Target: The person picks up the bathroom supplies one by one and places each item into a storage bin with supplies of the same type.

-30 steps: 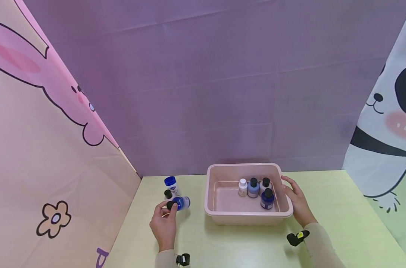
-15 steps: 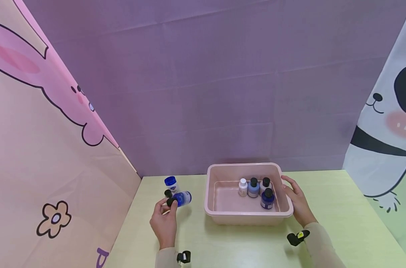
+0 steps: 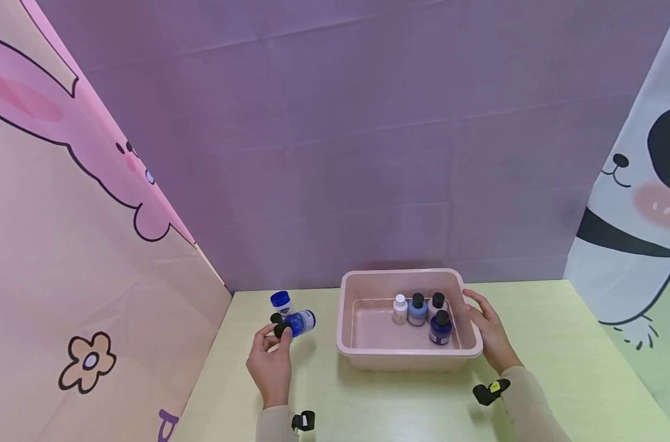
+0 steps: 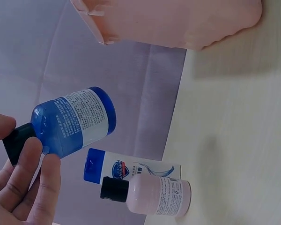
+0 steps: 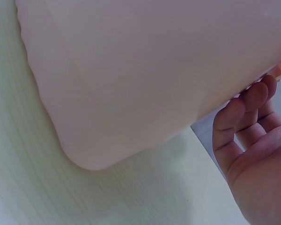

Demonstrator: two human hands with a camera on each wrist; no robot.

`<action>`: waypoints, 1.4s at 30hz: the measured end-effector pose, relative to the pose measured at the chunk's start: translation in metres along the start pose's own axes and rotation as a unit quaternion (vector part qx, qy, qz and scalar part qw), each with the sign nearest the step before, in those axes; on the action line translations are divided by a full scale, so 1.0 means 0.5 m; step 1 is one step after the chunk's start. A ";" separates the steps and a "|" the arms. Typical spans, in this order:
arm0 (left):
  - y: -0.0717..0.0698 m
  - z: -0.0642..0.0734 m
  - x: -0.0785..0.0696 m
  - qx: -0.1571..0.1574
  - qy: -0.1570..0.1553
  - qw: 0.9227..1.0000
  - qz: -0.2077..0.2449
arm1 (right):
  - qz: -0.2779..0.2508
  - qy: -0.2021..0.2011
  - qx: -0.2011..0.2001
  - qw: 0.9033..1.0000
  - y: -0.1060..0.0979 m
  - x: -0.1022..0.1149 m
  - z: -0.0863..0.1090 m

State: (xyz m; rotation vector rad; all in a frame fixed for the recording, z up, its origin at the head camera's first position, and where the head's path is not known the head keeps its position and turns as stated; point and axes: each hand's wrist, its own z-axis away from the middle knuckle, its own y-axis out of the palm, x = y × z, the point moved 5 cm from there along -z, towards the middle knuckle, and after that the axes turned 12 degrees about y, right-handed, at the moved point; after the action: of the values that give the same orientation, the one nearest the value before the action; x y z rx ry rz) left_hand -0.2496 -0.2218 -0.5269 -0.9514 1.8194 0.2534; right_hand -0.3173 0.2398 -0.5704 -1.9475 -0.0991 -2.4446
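My left hand [image 3: 271, 368] pinches the black cap of a blue bottle [image 3: 301, 322] between thumb and fingers. The bottle tilts with its base toward the right, and in the left wrist view its white label [image 4: 86, 117] shows. It hangs above the table, apart from the two bottles behind it. My right hand [image 3: 494, 337] grips the right rim of a pink plastic basin [image 3: 409, 363]; the right wrist view shows its curled fingers [image 5: 230, 115] against the rim. Inside the basin, at its right half, stand a white bottle [image 3: 400, 312], a light blue bottle [image 3: 417, 314], a pale bottle [image 3: 435, 310] and a dark blue bottle [image 3: 440, 333].
A white bottle with a blue cap [image 4: 140, 161] and a pale pink bottle with a black cap [image 4: 147, 194] stand close together on the table, left of the basin. A purple cloth [image 3: 312, 153] hangs behind the table. Printed panels flank both sides.
My left hand has lifted the blue bottle slightly, up and away from the bottles beside it. My right hand and the basin stay in place.
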 end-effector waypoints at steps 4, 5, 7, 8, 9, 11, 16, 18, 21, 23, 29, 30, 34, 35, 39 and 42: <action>-0.001 0.000 -0.003 0.003 -0.009 1.000 0.012 | 0.000 0.001 -0.003 1.000 -0.001 -0.001 -0.001; 0.000 0.000 -0.005 0.005 -0.012 1.000 0.017 | -0.001 0.002 -0.002 1.000 -0.001 -0.001 -0.001; 0.000 0.000 -0.007 0.006 -0.015 0.999 0.027 | -0.001 0.003 -0.001 1.000 -0.001 -0.002 -0.002; 0.001 -0.001 -0.009 0.007 -0.015 0.999 0.032 | -0.002 0.002 -0.003 1.000 -0.001 -0.002 -0.002; 0.001 -0.001 -0.010 0.007 -0.015 0.999 0.037 | -0.002 0.003 -0.003 1.000 -0.001 -0.002 -0.001; 0.002 -0.002 -0.012 0.008 -0.015 0.999 0.045 | -0.001 0.005 -0.002 1.000 -0.001 -0.003 -0.002; 0.004 -0.002 -0.016 0.008 -0.018 0.998 0.052 | 0.004 0.007 -0.008 1.000 -0.001 -0.004 -0.002; 0.005 -0.003 -0.018 0.008 -0.019 0.998 0.053 | 0.006 0.008 -0.010 1.000 -0.001 -0.004 -0.002; 0.006 -0.004 -0.023 0.007 -0.017 0.998 0.059 | 0.004 0.010 -0.008 1.000 0.000 -0.003 -0.002; 0.007 -0.005 -0.027 0.003 -0.016 0.998 0.060 | 0.000 0.010 -0.005 1.000 0.000 -0.002 -0.002; 0.014 -0.011 -0.037 -0.001 -0.010 0.998 0.055 | -0.006 0.002 0.002 1.000 0.000 0.001 0.001; 0.015 -0.011 -0.039 -0.001 -0.009 0.998 0.054 | -0.007 0.000 0.002 1.000 0.000 0.002 0.002; 0.019 -0.014 -0.044 -0.003 -0.008 0.999 0.054 | -0.006 0.002 0.002 1.000 0.001 0.002 0.003; 0.020 -0.015 -0.046 -0.004 -0.007 0.998 0.054 | -0.005 0.003 0.001 1.000 0.001 0.002 0.003; 0.023 -0.018 -0.052 -0.002 0.005 0.998 0.059 | -0.002 0.009 -0.002 1.000 0.000 -0.001 0.001; 0.025 -0.020 -0.055 0.001 0.015 0.998 0.057 | -0.003 0.008 -0.004 1.000 -0.002 -0.003 -0.001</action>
State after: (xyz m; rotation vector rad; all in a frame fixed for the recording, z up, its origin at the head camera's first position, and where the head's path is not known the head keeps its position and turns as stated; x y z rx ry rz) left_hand -0.2607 -0.2058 -0.5015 -0.8549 1.9043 0.3098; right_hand -0.3174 0.2405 -0.5722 -1.9326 -0.0972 -2.4681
